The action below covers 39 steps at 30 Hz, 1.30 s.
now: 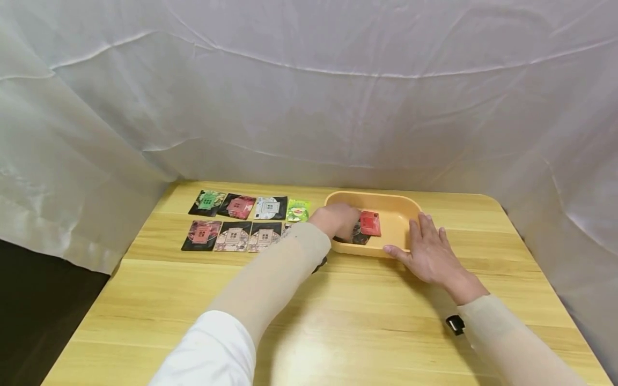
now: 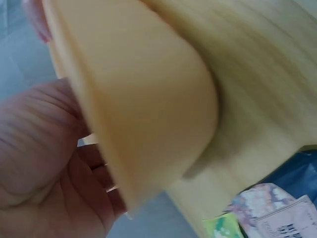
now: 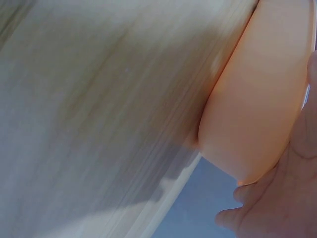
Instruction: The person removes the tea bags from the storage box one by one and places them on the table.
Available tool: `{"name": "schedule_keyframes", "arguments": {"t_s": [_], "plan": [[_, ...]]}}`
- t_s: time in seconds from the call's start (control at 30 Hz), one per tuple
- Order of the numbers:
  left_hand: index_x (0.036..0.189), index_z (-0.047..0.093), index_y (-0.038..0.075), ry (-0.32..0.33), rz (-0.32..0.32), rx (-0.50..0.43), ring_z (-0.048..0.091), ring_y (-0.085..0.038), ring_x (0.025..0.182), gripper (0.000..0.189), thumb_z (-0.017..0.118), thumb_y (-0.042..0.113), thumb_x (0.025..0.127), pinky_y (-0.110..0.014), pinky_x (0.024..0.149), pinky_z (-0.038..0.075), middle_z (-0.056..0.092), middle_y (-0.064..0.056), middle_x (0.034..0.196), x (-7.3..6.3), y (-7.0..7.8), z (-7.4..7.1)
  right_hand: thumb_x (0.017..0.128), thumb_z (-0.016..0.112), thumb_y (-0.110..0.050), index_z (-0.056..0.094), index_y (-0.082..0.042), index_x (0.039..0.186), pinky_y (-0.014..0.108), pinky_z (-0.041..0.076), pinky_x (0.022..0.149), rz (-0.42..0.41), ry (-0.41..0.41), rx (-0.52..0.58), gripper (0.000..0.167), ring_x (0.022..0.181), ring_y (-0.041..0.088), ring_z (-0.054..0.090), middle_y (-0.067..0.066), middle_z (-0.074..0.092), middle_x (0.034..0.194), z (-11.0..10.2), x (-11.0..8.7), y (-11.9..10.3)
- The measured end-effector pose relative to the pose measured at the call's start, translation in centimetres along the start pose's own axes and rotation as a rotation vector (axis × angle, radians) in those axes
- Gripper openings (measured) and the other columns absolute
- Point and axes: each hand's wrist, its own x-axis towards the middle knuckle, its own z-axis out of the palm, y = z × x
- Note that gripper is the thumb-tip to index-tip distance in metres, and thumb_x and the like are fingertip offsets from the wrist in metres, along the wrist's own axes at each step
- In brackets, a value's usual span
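Observation:
My left hand (image 1: 341,219) reaches over the left rim into a yellow-orange plastic tub (image 1: 393,201), blurred in the head view. A dark sachet (image 1: 361,236) and a red sachet (image 1: 370,223) lie in the tub beside its fingers. The left wrist view shows that hand (image 2: 54,163) passing behind the tub's wall (image 2: 148,99), its fingertips hidden; I cannot tell whether it holds a sachet. At the tub's near right corner, my right hand (image 1: 431,253) rests on the rim with fingers spread, the thumb along the front edge.
Left of the tub, tea sachets lie in two rows, among them a green one (image 1: 207,203), a yellow-green one (image 1: 298,210) and a red-and-black one (image 1: 201,235). My left forearm covers part of the near row. A pale curtain (image 1: 309,118) hangs behind the wooden table (image 1: 347,321).

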Motion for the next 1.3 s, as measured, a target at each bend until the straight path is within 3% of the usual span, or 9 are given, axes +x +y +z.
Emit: {"name": "schedule_keyframes", "arguments": {"t_s": [0.23,0.5,0.63,0.77,1.3], "plan": [[0.138,0.063,0.011,-0.027,0.01,0.004,0.064,-0.016,0.112,0.05,0.075,0.036,0.097,-0.031,0.097,0.055,0.071,-0.004,0.128,0.3,0.0,0.6,0.099,0.04,-0.079,0.012,0.015,0.162,0.076,0.003,0.124,0.003,-0.001,0.0,0.116,0.159,0.055,-0.001,0.036,-0.005,0.171,0.0,0.0,0.0],[0.123,0.071,0.014,-0.057,-0.016,0.014,0.06,-0.017,0.102,0.027,0.069,0.023,0.099,-0.031,0.086,0.053,0.07,-0.002,0.12,0.9,0.1,1.0,0.1,0.042,-0.078,0.012,0.015,0.161,0.076,0.002,0.124,0.005,0.005,0.011,0.116,0.158,0.057,0.0,0.037,-0.004,0.171,0.0,0.0,-0.1],[0.145,0.058,0.012,-0.023,-0.026,0.002,0.061,-0.019,0.122,0.05,0.07,0.029,0.099,-0.031,0.103,0.052,0.066,-0.003,0.137,1.1,0.2,1.4,0.1,0.042,-0.078,0.012,0.015,0.162,0.076,0.002,0.124,0.004,0.009,0.013,0.116,0.158,0.058,0.001,0.037,-0.004,0.17,0.0,0.0,-0.1],[0.16,0.041,0.011,0.013,-0.047,-0.002,0.05,-0.025,0.144,0.075,0.073,0.038,0.098,-0.034,0.121,0.041,0.052,-0.006,0.158,1.0,0.5,1.5,0.1,0.042,-0.078,0.012,0.015,0.162,0.076,0.002,0.124,0.007,0.01,0.013,0.116,0.157,0.058,0.001,0.038,-0.004,0.17,0.1,0.0,0.0],[0.158,0.039,0.01,0.112,-0.031,-0.03,0.05,-0.028,0.134,0.09,0.082,0.05,0.089,-0.037,0.115,0.046,0.048,-0.01,0.153,0.1,0.7,0.3,0.1,0.042,-0.078,0.012,0.015,0.162,0.078,0.003,0.123,0.003,0.012,0.008,0.116,0.157,0.058,0.001,0.038,-0.004,0.17,0.1,-0.1,0.0]]}}
